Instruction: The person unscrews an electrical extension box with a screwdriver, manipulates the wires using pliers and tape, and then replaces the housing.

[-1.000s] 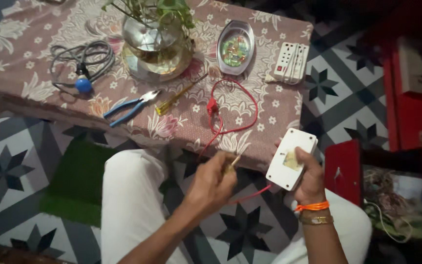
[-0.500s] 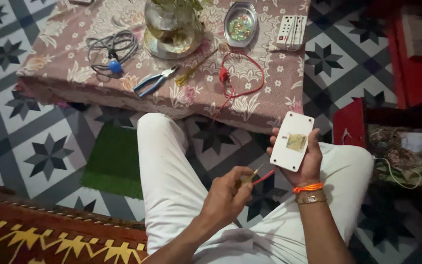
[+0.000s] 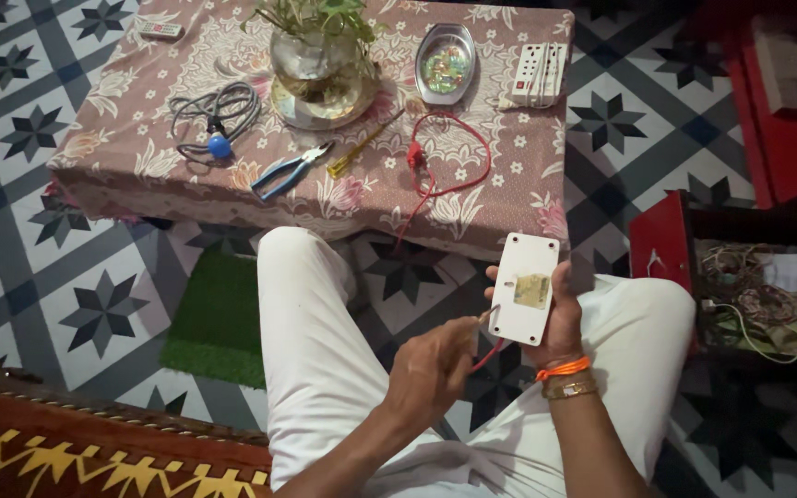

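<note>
A white rectangular switch box (image 3: pixel 526 288) is held upright over the person's lap, its back plate facing the camera; the right hand (image 3: pixel 555 318) grips it from behind, fingers wrapped round its edges; it looks light, rigid and smooth, best held by its long sides. The left hand (image 3: pixel 431 369) is closed around a thin tool (image 3: pixel 484 316) whose tip touches the box's lower left edge; a red wire (image 3: pixel 489 355) hangs just below. Beyond the knees, a low table (image 3: pixel 140 157) with a floral cloth carries blue-handled pliers (image 3: pixel 290 170), a yellow screwdriver (image 3: pixel 362 146), a glass plant vase (image 3: pixel 317 66) and a white power strip (image 3: pixel 540 74).
</note>
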